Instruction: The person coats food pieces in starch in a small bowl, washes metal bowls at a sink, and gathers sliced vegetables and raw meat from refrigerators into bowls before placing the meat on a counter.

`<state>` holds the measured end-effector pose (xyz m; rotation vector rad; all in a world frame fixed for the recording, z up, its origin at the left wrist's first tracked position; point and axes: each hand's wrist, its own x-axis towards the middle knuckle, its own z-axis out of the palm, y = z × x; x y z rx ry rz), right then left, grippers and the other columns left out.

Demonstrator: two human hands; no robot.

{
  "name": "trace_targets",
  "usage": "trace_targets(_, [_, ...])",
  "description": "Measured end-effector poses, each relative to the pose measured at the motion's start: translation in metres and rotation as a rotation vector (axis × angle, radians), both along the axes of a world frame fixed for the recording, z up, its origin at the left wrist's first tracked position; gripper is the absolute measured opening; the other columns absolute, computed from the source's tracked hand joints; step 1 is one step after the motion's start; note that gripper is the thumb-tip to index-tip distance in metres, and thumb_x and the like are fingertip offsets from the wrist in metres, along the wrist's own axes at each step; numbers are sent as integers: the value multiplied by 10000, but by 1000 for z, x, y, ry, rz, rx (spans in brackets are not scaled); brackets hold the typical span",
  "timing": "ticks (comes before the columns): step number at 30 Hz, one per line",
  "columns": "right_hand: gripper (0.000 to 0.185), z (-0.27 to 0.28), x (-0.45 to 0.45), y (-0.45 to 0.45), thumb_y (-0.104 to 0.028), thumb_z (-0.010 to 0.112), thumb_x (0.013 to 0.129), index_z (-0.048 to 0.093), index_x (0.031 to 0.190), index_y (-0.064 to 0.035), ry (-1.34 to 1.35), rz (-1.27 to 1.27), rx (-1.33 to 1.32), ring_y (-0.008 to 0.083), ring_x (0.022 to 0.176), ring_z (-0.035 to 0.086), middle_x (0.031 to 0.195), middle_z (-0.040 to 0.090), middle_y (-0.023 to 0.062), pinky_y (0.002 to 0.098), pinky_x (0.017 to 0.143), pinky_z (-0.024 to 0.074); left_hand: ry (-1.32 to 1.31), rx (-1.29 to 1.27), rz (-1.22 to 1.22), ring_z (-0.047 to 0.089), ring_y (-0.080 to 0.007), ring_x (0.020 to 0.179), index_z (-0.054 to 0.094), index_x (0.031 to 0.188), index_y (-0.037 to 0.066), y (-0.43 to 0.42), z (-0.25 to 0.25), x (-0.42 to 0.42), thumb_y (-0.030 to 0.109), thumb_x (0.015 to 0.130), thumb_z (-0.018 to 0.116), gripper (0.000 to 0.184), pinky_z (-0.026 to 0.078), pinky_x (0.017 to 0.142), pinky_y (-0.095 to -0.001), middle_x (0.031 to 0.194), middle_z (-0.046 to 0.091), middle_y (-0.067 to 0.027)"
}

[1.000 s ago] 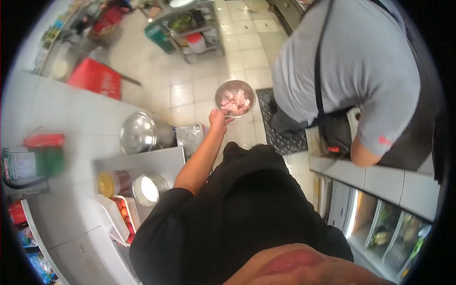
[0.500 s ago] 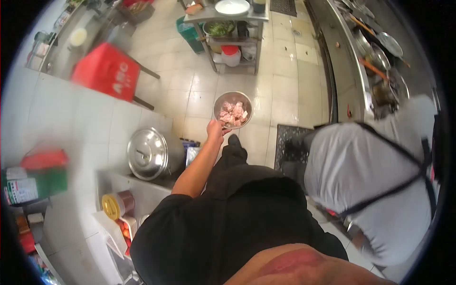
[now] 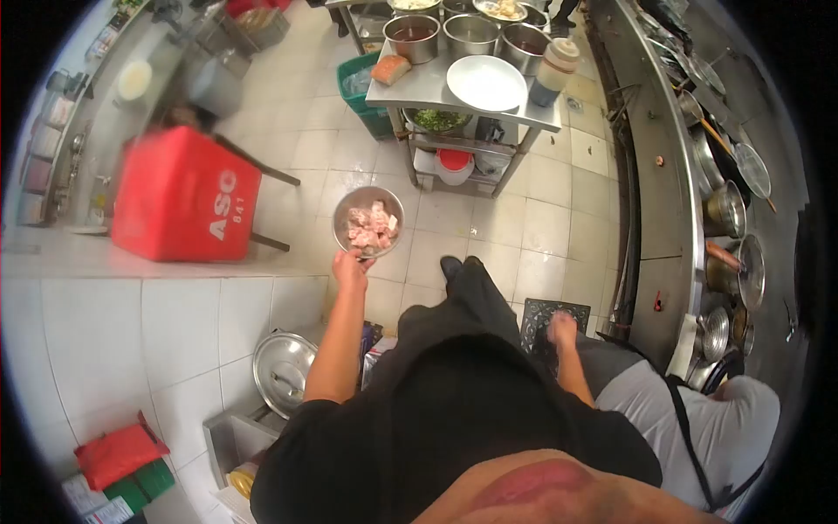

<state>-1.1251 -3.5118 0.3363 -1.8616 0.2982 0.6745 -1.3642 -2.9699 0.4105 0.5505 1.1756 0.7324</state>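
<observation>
My left hand (image 3: 352, 269) is closed on the near rim of a round metal bowl (image 3: 344, 244), held out in front of me at arm's length. Chunks of pale pink raw meat (image 3: 372, 225) lie in the bowl. My right hand (image 3: 563, 329) hangs low at my right side, above a black floor mat (image 3: 539, 316). It is smeared by motion, so its fingers are unclear, and I see nothing in it.
Ahead stands a metal table (image 3: 417, 77) with a white plate (image 3: 487, 84), several pots and a sauce bottle (image 3: 555, 72). A red box (image 3: 185, 199) is at left, a lidded pot (image 3: 285, 371) nearer. A co-worker in grey (image 3: 672, 428) stands beside the right-hand counter (image 3: 668, 201).
The metal table ahead appears closer and larger. My left hand and the bowl have shifted left in view. My right hand has come into view, and the co-worker now appears lower.
</observation>
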Motion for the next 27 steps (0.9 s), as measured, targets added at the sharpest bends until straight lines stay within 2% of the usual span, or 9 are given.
trace_targets(1, [173,25,33,51,-105,537,901,525,730,-81,-103,124,-111,121,466,495,559,488,4,267,395,382,19,8,29,635,-291,768,483,989,28,10,0,3,-81,754,497,258,588,527,-389,998,576,-152])
trace_targets(2, [129,15,65,94,-126,566,898,584,793,-53,-138,182,-30,117,485,508,622,545,24,250,432,403,31,22,59,636,-293,770,478,994,27,26,9,7,-78,755,497,261,588,527,-389,1001,575,-153])
trace_targets(3, [133,53,79,153,-132,585,888,628,931,-13,-176,107,88,116,551,554,728,602,52,242,462,430,-6,21,60,636,-295,771,473,999,26,52,3,30,-75,757,496,264,588,527,-389,1003,574,-155])
trace_targets(4, [215,65,92,214,-131,595,887,624,1053,3,-215,267,71,127,634,597,839,638,73,248,520,471,-9,-1,67,635,-293,770,450,1015,25,76,11,23,-67,762,495,273,587,528,-388,1012,569,-160])
trace_targets(10, [240,197,102,543,-104,573,902,601,1117,-2,-203,785,460,114,770,599,961,643,48,253,652,501,-32,67,179,632,-287,780,442,985,35,195,25,20,-61,766,498,246,587,546,-368,1007,568,-150])
trace_targets(14, [248,243,62,712,-115,593,909,589,1120,15,-146,989,612,111,842,606,1004,644,64,269,742,513,24,35,253,622,-274,785,444,975,46,273,41,-10,-51,771,499,232,583,543,-354,973,567,-128])
trace_targets(19, [240,253,41,849,-116,600,914,597,1120,6,-253,947,624,119,835,618,1001,652,73,260,728,515,-47,38,212,634,-269,766,460,970,44,394,-29,-26,-38,778,493,211,584,530,-356,984,575,-128])
trace_targets(23, [220,215,53,924,-115,607,910,610,1099,-1,-125,783,494,125,797,622,978,659,74,254,699,512,20,-72,208,644,-257,727,476,974,38,520,-20,-7,-39,778,491,211,588,526,-346,974,592,-136])
trace_targets(27, [204,216,86,967,-111,620,899,620,1071,-1,-89,653,413,127,765,625,959,664,77,256,681,512,7,-55,101,644,-235,706,486,956,33,612,-12,30,-39,781,499,189,588,520,-327,952,603,-128])
